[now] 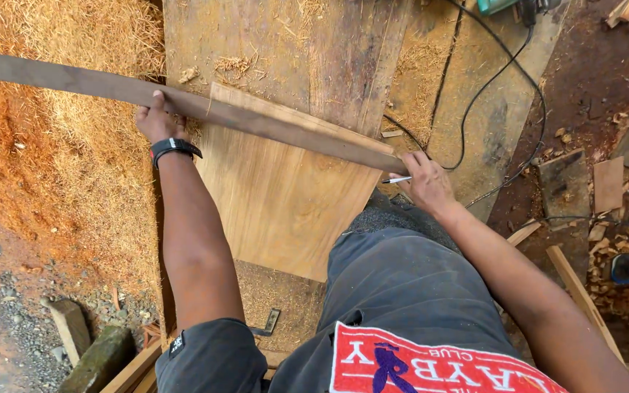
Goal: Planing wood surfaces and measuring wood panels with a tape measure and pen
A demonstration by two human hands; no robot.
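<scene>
A long dark wooden strip (256,120) lies slantwise across a pale plywood board (278,196), which rests on a wide plank bench (285,51). My left hand (156,120), with a black wristband, presses the strip down at the board's left edge. My right hand (425,182) sits at the strip's right end and holds a pen (396,179) whose tip points at the board's right corner.
Wood shavings and sawdust (60,145) are heaped to the left. A black cable (485,87) runs from a green power tool (504,6) at the top right. Offcuts and scrap wood (606,182) litter the ground on the right. Stones (74,331) lie bottom left.
</scene>
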